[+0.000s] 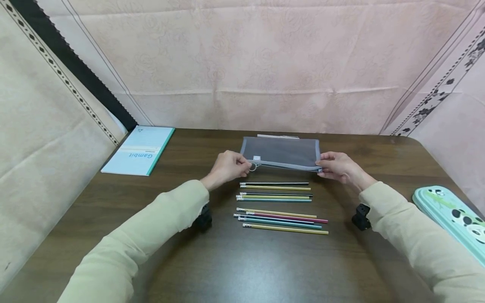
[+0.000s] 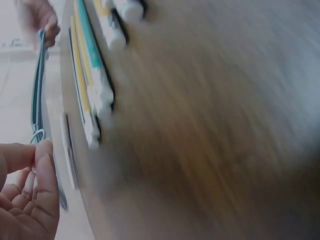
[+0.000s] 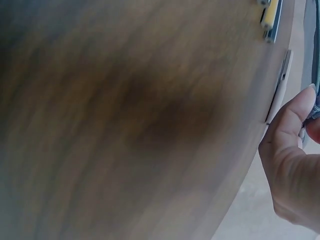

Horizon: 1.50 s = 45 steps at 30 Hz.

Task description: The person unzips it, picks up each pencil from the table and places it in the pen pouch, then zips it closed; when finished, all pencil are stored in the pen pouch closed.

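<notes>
A dark grey zip pouch (image 1: 280,151) with a pale border is held up near the back of the table, its zipper edge towards me. My left hand (image 1: 230,165) pinches its near left corner by the zipper's ring pull (image 1: 254,167). At the near right corner, my right hand (image 1: 341,168) grips the zipper's end between thumb and fingers. Just in front of the pouch lie several pencils in rows, among them a yellow pencil (image 1: 284,229), a magenta pencil (image 1: 288,217) and a teal pencil (image 1: 280,200), their eraser ends to the left.
A thin white stick-like item (image 1: 278,136) shows behind the pouch. Far left lies a light blue notepad (image 1: 136,151) marked "Gambit". By the right edge is a mint pencil case (image 1: 451,219) with panda pictures. Pale cloth (image 1: 265,63) hangs along the table's back.
</notes>
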Each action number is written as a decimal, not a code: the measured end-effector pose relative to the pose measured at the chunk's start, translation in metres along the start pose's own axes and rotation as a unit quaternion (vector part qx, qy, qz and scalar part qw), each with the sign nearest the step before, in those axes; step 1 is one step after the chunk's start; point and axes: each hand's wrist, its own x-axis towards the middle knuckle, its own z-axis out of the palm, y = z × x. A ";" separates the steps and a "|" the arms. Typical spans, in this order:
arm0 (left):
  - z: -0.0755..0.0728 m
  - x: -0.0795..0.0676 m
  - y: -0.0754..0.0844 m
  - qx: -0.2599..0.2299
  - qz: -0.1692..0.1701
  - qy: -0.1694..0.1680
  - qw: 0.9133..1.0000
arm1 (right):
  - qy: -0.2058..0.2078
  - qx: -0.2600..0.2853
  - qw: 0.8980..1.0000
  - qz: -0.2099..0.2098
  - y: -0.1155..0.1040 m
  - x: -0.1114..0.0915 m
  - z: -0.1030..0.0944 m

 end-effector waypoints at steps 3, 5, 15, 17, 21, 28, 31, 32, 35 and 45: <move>-0.011 -0.001 -0.009 0.010 -0.019 0.003 1.000 | 0.001 -0.004 1.000 -0.004 0.002 -0.001 -0.008; -0.017 -0.002 -0.015 0.016 -0.027 0.005 1.000 | 0.001 -0.006 1.000 -0.006 0.003 -0.001 -0.011; -0.030 -0.006 -0.024 0.013 -0.025 -0.016 0.999 | -0.001 -0.007 1.000 -0.003 0.006 0.002 -0.020; -0.029 -0.005 -0.026 0.004 -0.028 -0.024 0.999 | -0.002 -0.009 1.000 0.000 0.007 0.003 -0.020; -0.028 -0.003 -0.029 -0.013 -0.035 -0.040 0.998 | -0.002 -0.004 1.000 -0.003 0.008 0.002 -0.017; -0.026 0.003 -0.032 -0.019 -0.047 -0.053 0.997 | 0.007 -0.003 1.000 -0.031 0.007 -0.001 -0.010; -0.023 0.010 -0.030 -0.050 -0.062 -0.056 0.995 | 0.009 -0.008 0.999 -0.040 0.007 -0.001 -0.008; -0.022 0.012 -0.030 -0.067 -0.066 -0.057 0.994 | 0.009 -0.009 0.999 -0.042 0.007 -0.002 -0.008; -0.017 0.019 -0.026 -0.123 -0.083 -0.058 0.987 | 0.010 -0.007 0.999 -0.044 0.008 -0.002 -0.006; -0.012 0.029 -0.021 -0.234 -0.131 -0.040 0.963 | 0.005 0.004 0.999 -0.034 0.011 -0.003 -0.005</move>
